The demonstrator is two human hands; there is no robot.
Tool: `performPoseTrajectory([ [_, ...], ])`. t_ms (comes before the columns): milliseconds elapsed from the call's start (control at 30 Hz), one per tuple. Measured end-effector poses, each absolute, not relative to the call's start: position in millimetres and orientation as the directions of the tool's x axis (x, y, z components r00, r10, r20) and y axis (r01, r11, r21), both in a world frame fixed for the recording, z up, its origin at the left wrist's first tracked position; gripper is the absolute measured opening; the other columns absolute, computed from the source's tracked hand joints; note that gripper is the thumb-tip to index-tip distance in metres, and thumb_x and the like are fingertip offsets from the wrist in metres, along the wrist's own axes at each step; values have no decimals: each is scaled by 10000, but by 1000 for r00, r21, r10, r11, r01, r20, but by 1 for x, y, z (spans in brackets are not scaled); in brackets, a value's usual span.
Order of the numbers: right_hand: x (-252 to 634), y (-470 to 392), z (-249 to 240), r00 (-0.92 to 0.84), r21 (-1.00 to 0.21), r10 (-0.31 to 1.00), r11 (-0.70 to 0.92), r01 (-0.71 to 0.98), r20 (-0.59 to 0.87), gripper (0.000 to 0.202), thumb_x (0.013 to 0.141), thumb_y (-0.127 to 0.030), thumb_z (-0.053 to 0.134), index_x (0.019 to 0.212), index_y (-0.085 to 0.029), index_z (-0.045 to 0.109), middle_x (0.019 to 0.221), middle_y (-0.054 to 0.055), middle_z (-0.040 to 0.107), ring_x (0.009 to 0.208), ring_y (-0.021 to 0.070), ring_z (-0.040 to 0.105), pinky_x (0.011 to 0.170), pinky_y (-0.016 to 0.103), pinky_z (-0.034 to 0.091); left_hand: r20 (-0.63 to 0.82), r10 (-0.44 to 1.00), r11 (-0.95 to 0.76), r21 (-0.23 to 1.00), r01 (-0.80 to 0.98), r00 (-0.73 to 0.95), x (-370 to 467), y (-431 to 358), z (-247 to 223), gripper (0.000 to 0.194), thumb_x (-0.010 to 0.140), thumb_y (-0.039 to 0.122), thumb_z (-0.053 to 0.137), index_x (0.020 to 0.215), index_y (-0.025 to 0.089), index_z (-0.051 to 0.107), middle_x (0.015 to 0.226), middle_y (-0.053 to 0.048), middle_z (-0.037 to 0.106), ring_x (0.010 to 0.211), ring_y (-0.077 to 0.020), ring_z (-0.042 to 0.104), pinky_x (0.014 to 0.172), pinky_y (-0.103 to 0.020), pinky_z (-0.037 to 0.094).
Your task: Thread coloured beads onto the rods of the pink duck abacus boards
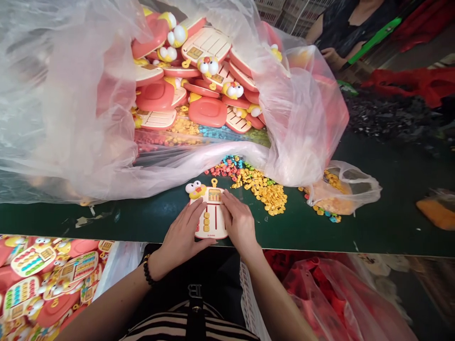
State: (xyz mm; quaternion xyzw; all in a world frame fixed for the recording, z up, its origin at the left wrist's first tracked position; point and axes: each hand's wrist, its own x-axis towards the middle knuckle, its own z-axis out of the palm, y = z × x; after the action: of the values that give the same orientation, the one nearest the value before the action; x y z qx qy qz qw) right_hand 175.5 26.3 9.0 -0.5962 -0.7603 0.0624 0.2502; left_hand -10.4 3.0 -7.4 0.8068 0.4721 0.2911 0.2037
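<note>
A white toy counting board point(209, 227) with a yellow bug-eyed head point(196, 189) and a small yellow loop point(214, 182) lies face up near the table's front edge. Yellow beads point(206, 221) sit in one of its slots, and a bit of red shows at the left slot. My left hand point(183, 227) rests over the board's left side, fingers stretched out, thumb along the lower edge. Across from it, my right hand point(239, 222) lies on the right side with extended fingers covering that column. Whatever is under the fingertips is hidden.
Loose yellow beads point(272, 194) and red beads point(225, 168) are heaped just beyond the board. Behind them, a big plastic bag point(298, 118) holds many similar toys. A small bead bag point(344, 189) lies right. Bead-filled boards point(33, 258) are piled lower left. A person point(350, 28) is at upper right.
</note>
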Motion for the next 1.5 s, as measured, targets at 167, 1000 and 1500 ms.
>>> performPoseTrajectory([
  [167, 164, -2, 8, -220, -399, 947, 301, 866, 235, 467, 959, -292, 417, 1414, -194, 437, 1420, 98, 502, 1409, 272, 325, 1036, 472, 409, 278, 880, -468, 640, 609, 384, -10, 4, -10, 830, 788, 476, 667, 1451, 220, 238, 1458, -155, 417, 1339, -288, 425, 1074, -460, 412],
  [1000, 207, 114, 19, -116, -360, 935, 241, 901, 336, 278, 853, -206, 547, 1098, -188, 678, 1114, 108, 698, 1028, 277, 629, 919, 472, 502, 297, 857, -515, 442, 734, 422, -6, 0, 12, 788, 814, 437, 636, 1446, 174, 245, 1423, -195, 443, 1349, -322, 393, 1137, -574, 212],
  [1500, 234, 173, 23, -182, -375, 959, 253, 892, 216, 299, 796, -81, 526, 989, -188, 728, 1044, 72, 726, 980, 243, 665, 913, 402, 518, 254, 837, -546, 440, 713, 484, -2, 9, -2, 653, 823, 544, 592, 1341, 167, 469, 1451, -167, 436, 1387, -346, 327, 1122, -573, 226],
])
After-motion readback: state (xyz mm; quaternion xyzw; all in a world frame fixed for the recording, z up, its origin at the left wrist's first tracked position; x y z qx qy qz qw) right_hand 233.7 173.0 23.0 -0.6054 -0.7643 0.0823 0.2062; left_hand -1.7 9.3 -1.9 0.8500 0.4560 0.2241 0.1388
